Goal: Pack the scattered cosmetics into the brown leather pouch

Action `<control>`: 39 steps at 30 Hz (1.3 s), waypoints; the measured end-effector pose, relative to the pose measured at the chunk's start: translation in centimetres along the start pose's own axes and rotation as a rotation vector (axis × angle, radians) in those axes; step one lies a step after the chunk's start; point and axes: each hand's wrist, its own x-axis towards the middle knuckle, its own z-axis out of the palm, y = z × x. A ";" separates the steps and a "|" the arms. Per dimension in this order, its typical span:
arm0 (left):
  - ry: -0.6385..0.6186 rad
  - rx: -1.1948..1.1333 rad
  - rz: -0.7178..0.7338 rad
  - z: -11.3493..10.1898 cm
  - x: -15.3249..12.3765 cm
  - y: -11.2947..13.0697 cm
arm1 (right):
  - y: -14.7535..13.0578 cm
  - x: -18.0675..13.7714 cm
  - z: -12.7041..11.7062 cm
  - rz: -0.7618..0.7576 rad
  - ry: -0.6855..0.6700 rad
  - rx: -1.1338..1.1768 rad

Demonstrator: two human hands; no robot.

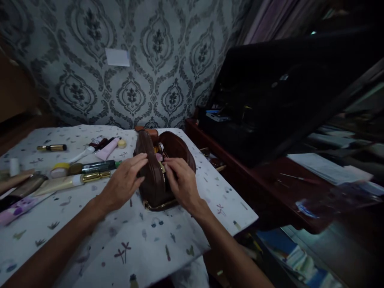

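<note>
A brown toiletry bag (pixel 154 188) with a gold zipper stands unzipped on the white patterned cloth. Several small items (pixel 159 153) show inside its mouth, too dim to name. My left hand (pixel 124 182) rests with outstretched fingers against the bag's left side, holding nothing. At the opening, my right hand (pixel 183 182) reaches in with fingers bent together at the tips. Whatever they grip is hidden by the hand and the bag's dark inside.
Cosmetics lie to the left: a pink tube (pixel 107 149), a yellow-lidded jar (pixel 60 169), a green bottle (pixel 99 166), a gold-capped tube (pixel 64 184) and a black-and-gold tube (pixel 51 147). A large black case or screen (pixel 270 92) leans over the dark red desk (pixel 270 188) at right.
</note>
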 end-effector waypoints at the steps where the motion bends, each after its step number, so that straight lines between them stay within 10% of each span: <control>1: -0.015 0.040 -0.046 -0.2 -0.5 -1.1 | 0.0 -1.1 0.0 -0.021 0.050 0.034; 7: -0.148 0.480 -0.534 -2.4 -4.0 -8.6 | 0.0 -5.3 -0.6 -0.080 0.178 0.020; 14: -0.720 0.486 -0.798 -4.9 -4.6 -9.2 | 0.4 -7.1 0.2 -0.043 0.213 -0.025; 29: -0.771 0.211 -0.751 -7.7 -4.5 -10.3 | 0.3 -7.5 1.1 0.002 0.253 -0.013; 35: -0.426 0.292 -0.671 -7.8 -4.2 -7.3 | 0.1 -7.6 0.8 -0.016 0.256 -0.002; 39: -0.307 -0.023 -0.873 -7.3 -5.0 -5.2 | 0.2 -7.6 0.7 -0.018 0.258 -0.001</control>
